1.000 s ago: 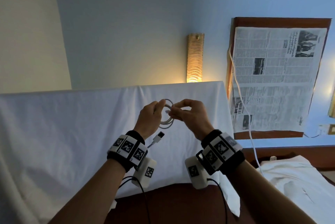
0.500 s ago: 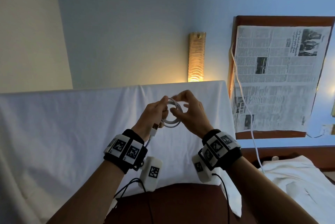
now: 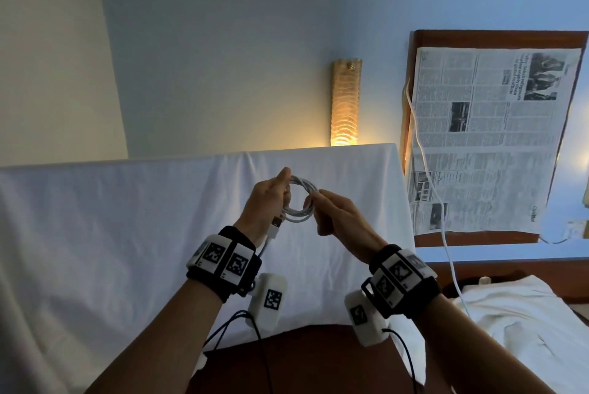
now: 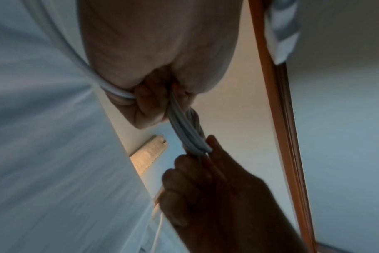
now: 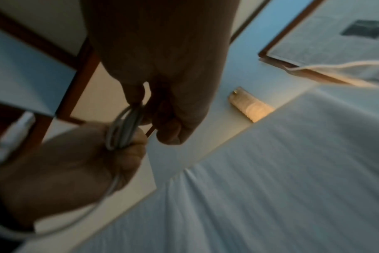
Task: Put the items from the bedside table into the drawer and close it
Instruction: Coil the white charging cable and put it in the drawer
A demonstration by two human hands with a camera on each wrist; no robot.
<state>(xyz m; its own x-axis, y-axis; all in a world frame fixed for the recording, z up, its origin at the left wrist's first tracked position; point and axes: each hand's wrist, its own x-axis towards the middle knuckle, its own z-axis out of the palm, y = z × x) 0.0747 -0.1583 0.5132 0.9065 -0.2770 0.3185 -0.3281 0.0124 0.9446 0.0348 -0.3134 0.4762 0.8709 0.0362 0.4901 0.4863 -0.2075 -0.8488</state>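
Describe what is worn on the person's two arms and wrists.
Both forearms are bare, no sleeves. The left wrist and right wrist each carry a black band with white blocks printed with black square markers. A white camera pod with a black cable hangs under each.

There is one lamp [image 3: 345, 102] on the wall. Below the lamp, two hands, left [image 3: 266, 205] and right [image 3: 342, 220], hold one cable [image 3: 299, 199]. Right of the lamp is one newspaper [image 3: 490, 138] with one cord [image 3: 427, 177] across it.
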